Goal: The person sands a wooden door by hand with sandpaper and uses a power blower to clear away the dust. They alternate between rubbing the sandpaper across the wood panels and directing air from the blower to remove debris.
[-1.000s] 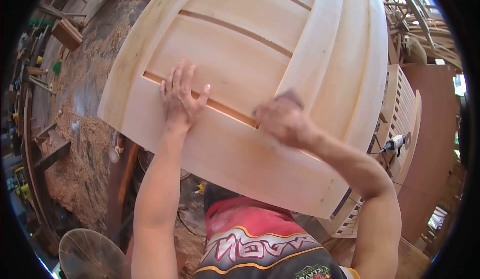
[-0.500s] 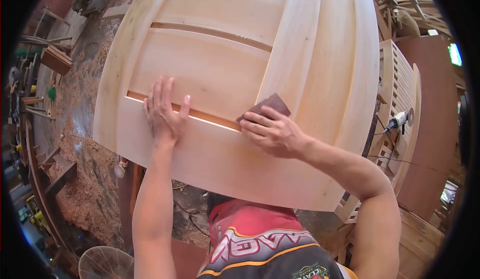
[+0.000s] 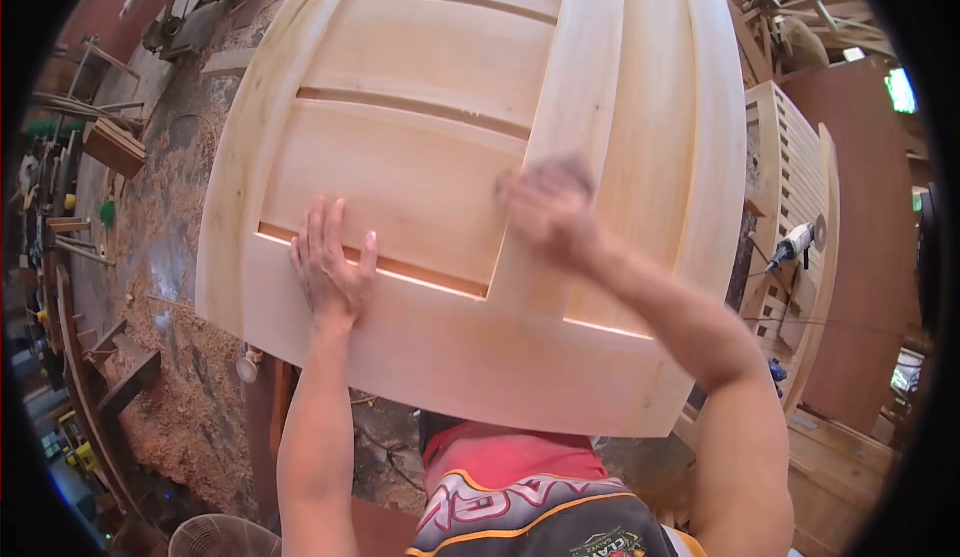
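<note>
Lying beneath both hands, a large, pale wooden door [image 3: 450,352] with recessed panels and long grooves fills the middle of the view. Far left of the door, a stack of brown rectangular wood blocks [image 3: 115,148]; a small green item [image 3: 107,214] sits left of the door too, too small to identify. Tan wood shavings [image 3: 190,367] cover the floor left of the door. Round wire-grille fan [image 3: 225,539] is below the door's lower left corner, partly cut off. Left hand [image 3: 335,279] rests on the door, across the groove at the lower edge of the bottom left recessed panel; fingers released, spread flat. Red, grey and black printed shirt [image 3: 520,507] shows just below the door's near edge. Right hand [image 3: 550,219] is on the door's long upright strip, right of that panel, fingers grasping a dark brown flat pad [image 3: 566,169]; both blurred, exact finger curl unclear. Right of the door, a pale slatted wooden frame [image 3: 797,162], with a white-and-dark power tool with round disc [image 3: 795,246] on it. Farther right of the door, a wide reddish-brown flat board [image 3: 850,247].
</note>
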`<state>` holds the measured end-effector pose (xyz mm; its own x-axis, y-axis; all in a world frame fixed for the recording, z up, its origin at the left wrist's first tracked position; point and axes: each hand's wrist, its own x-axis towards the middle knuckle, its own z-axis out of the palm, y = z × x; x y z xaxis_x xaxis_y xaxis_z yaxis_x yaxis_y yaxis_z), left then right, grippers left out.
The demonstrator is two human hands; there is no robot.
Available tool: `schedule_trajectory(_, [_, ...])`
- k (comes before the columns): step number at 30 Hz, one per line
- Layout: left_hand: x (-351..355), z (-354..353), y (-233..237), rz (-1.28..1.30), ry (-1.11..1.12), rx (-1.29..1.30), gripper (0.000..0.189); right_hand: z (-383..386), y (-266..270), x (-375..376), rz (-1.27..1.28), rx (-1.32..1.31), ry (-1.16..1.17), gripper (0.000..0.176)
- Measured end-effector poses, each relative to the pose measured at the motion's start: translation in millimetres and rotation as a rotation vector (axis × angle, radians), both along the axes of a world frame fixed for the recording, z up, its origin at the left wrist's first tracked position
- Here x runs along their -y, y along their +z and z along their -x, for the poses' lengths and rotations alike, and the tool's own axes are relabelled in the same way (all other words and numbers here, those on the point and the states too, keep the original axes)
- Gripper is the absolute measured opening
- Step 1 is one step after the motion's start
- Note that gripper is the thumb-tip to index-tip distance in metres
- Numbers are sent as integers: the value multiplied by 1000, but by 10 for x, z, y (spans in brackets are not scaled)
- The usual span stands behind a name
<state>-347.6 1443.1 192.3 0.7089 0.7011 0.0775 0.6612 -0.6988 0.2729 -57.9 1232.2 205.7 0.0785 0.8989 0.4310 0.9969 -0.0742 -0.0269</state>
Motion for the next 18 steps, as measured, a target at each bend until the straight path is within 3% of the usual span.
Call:
schedule_trajectory(3, [41,24,-4,19,8,-5,64,251,-192,208,-60,21,157,28])
schedule_trajectory(5, [51,0,13,24,13,2,64,-444,-66,-144,277,10,-217,25])
schedule_trajectory(8, [-3,-30,18,18,1,8,64,-125,-273,-17,11,244,45,20])
schedule_trajectory(9, [12,-15,1,16,4,10,64,-98,-224,-36,-20,175,111,19])
schedule_trajectory(12, [28,23,-1,45,10,-2,64,105,-115,1,-118,-83,286,18])
schedule_trajectory(15, [42,-22,56,27,16,-17,66,-645,157,-389,113,-470,-373,15])
schedule_trajectory(18, [-2,0,-86,95,-28,75,71,-34,973,-271,-363,-1301,-368,26])
